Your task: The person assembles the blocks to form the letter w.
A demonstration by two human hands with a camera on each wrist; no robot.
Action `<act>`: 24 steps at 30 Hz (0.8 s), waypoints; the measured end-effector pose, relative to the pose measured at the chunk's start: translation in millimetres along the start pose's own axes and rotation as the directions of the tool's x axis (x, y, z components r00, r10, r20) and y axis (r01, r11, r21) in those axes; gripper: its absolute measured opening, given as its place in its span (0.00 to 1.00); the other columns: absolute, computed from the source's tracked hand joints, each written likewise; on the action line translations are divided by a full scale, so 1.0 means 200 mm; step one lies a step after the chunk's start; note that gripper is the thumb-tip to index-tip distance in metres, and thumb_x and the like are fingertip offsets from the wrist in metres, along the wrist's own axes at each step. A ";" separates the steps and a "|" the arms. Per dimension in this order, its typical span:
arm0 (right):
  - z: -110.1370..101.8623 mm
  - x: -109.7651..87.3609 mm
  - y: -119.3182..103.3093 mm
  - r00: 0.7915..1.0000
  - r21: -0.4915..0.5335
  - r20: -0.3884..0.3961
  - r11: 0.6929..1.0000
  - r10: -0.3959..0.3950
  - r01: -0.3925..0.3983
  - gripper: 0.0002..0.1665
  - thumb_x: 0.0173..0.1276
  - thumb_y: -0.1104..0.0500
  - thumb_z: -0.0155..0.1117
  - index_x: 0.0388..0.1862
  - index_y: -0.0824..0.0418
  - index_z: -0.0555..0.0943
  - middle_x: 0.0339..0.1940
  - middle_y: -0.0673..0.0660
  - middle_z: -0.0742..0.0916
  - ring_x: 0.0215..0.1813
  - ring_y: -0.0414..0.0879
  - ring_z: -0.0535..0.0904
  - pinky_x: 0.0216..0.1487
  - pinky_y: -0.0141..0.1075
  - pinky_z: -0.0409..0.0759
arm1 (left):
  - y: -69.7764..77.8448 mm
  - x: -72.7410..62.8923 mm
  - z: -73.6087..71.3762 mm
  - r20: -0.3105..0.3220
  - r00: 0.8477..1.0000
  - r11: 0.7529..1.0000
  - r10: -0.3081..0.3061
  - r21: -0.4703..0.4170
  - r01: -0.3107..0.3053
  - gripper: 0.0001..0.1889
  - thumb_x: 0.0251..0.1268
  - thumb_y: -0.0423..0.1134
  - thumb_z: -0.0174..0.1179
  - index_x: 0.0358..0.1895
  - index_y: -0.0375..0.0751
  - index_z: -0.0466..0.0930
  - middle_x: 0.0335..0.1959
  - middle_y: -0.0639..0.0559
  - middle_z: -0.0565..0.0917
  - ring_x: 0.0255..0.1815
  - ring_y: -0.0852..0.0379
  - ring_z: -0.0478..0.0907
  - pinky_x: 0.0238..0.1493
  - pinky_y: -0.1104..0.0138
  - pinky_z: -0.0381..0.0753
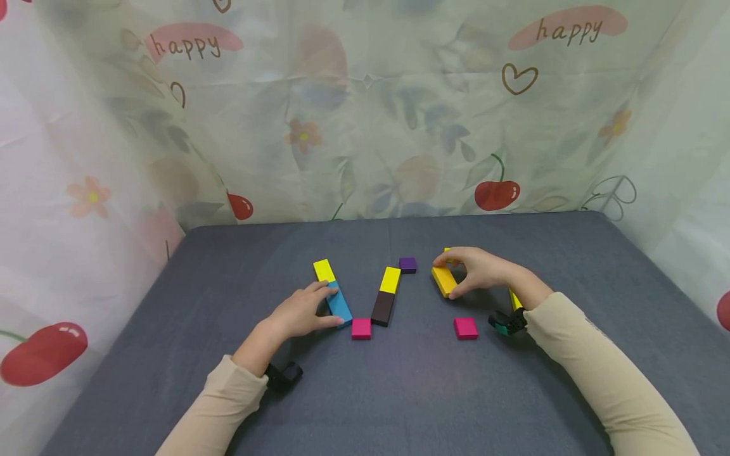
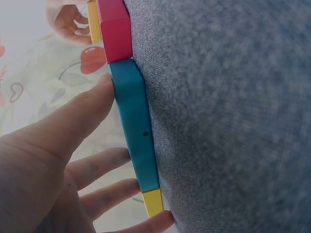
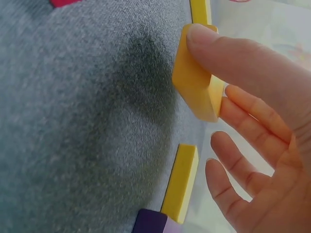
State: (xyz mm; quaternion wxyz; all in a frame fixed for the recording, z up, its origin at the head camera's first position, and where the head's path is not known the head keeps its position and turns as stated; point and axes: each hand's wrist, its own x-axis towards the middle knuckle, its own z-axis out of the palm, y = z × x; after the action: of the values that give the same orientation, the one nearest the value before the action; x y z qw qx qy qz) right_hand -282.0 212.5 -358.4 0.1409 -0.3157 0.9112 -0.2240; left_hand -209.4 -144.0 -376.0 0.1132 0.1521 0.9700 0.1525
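My left hand (image 1: pixel 299 311) rests at a blue block (image 1: pixel 339 305) lying flat, its fingers loosely spread along it. In the left wrist view, the thumb touches the blue block's (image 2: pixel 133 126) near end. A yellow block (image 1: pixel 323 270) continues the line at the far end, and a pink block (image 1: pixel 361 329) adjoins the near end. With thumb and fingertips, my right hand (image 1: pixel 481 269) pinches an orange-yellow block (image 1: pixel 443 282). The right wrist view shows that orange-yellow block (image 3: pixel 197 77) tilted above the cloth, over a shadow.
A dark brown block (image 1: pixel 383 308) slants up from the pink one, followed by a yellow block (image 1: pixel 390 279) and a purple block (image 1: pixel 407 265). Another pink block (image 1: pixel 466 328) lies nearer the right sleeve. Yellow pieces (image 1: pixel 515 299) show partly behind the right hand and wrist. Patterned curtains surround the grey-blue table (image 1: pixel 410 399).
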 end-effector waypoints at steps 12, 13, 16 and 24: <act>0.02 0.07 -0.01 0.999 -0.027 0.026 0.999 -0.022 0.022 0.37 0.51 0.52 0.75 0.59 0.62 0.74 0.58 0.60 0.79 0.56 0.56 0.74 0.60 0.52 0.72 | 0.00 0.00 0.00 0.005 1.000 1.000 -0.004 0.004 0.004 0.36 0.58 0.56 0.61 0.68 0.45 0.64 0.70 0.41 0.62 0.65 0.39 0.66 0.60 0.46 0.71; 0.02 0.08 -0.01 0.999 -0.031 0.028 0.999 -0.023 0.024 0.37 0.51 0.52 0.75 0.59 0.62 0.74 0.58 0.60 0.79 0.56 0.56 0.74 0.60 0.52 0.72 | 0.00 0.00 0.00 0.005 1.000 1.000 -0.004 0.005 0.004 0.36 0.58 0.56 0.61 0.68 0.45 0.64 0.70 0.41 0.62 0.65 0.39 0.66 0.60 0.46 0.71; 0.02 0.09 -0.02 0.999 -0.037 0.033 0.999 -0.017 0.019 0.37 0.50 0.52 0.75 0.59 0.62 0.74 0.58 0.60 0.79 0.56 0.55 0.74 0.60 0.52 0.72 | 0.00 -0.01 0.00 0.006 1.000 1.000 -0.001 0.006 0.001 0.36 0.58 0.56 0.61 0.68 0.45 0.64 0.70 0.41 0.62 0.65 0.39 0.66 0.60 0.46 0.71; 0.02 0.09 -0.04 0.999 -0.034 0.042 0.999 -0.008 0.009 0.36 0.51 0.53 0.75 0.59 0.62 0.73 0.59 0.60 0.79 0.58 0.57 0.74 0.62 0.53 0.71 | 0.00 0.00 0.00 0.009 1.000 1.000 -0.004 0.007 0.003 0.36 0.58 0.56 0.61 0.68 0.45 0.64 0.71 0.41 0.62 0.65 0.38 0.66 0.60 0.46 0.71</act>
State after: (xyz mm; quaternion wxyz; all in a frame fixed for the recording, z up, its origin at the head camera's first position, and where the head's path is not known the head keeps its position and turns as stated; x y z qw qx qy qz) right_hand -290.5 193.4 -360.7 0.1535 -0.3266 0.9105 -0.2021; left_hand -208.7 -143.7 -375.0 0.1172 0.1515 0.9702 0.1481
